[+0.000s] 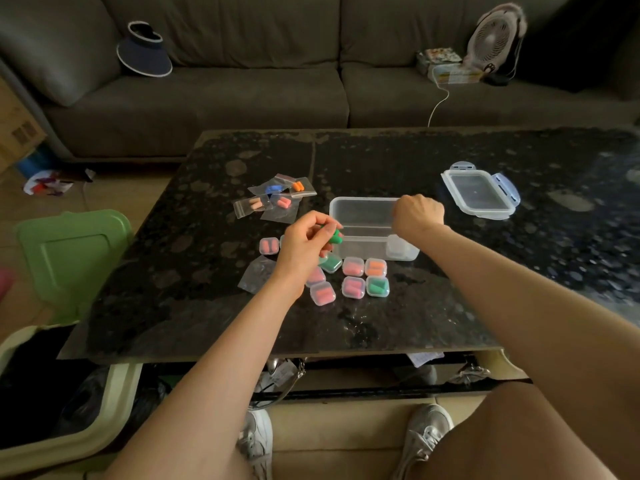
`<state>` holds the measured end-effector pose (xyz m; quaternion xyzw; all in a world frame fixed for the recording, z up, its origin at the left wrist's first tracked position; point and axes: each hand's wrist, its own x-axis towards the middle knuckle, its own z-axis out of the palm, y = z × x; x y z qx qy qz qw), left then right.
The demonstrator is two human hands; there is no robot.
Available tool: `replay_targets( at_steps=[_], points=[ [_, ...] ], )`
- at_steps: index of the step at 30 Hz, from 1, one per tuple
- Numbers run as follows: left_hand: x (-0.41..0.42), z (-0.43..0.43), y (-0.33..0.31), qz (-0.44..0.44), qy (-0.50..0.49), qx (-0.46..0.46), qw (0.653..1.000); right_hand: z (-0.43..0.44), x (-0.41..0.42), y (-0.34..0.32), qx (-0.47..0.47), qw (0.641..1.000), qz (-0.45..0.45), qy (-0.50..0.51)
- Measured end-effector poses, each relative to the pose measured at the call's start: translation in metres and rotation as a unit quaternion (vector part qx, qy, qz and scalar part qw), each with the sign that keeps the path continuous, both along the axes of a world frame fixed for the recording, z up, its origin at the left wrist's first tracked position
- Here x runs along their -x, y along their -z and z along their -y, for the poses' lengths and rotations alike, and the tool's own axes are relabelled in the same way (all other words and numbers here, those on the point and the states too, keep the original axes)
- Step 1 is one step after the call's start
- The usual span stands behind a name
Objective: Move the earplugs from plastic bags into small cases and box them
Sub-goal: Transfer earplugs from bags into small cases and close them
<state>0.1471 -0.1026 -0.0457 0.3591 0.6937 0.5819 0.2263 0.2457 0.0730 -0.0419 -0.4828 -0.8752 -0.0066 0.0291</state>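
My left hand pinches green earplugs just left of the clear plastic box on the dark table. My right hand hangs over the box's right side with its back to me and its fingers hidden. A small clear case lies inside the box at the near right corner. Several filled small cases with pink, orange and green earplugs sit in front of the box, and one pink case lies further left. Several plastic bags with earplugs lie behind my left hand. An empty bag lies near my left wrist.
The box's lid with blue clips lies at the right on the table. A green bin lid and an open bin stand left of the table. Behind it, a sofa holds a visor hat and a fan.
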Motion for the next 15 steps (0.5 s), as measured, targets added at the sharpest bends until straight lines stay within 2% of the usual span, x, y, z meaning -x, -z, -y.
replay_targets(
  at_steps=[6, 9, 12, 14, 15],
  points=[
    [0.002, -0.002, 0.001, 0.037, -0.032, 0.002, 0.999, -0.004, 0.010, 0.003, -0.040, 0.995, 0.092, -0.024],
    [0.005, -0.001, 0.001, 0.059, -0.023, 0.009, 0.998, -0.004, 0.011, 0.007, -0.051, 0.994, 0.094, -0.029],
    [0.007, -0.001, 0.003, 0.058, -0.021, 0.019, 0.998, 0.000, 0.012, 0.004, -0.070, 0.997, 0.020, -0.033],
    [0.009, -0.001, 0.003, 0.052, -0.031, 0.031, 0.998, 0.006, 0.012, -0.002, -0.030, 0.995, -0.087, -0.028],
    [0.009, -0.001, 0.004, 0.046, -0.033, 0.039, 0.998, 0.012, 0.012, -0.007, 0.019, 0.987, -0.158, -0.018]
  ],
)
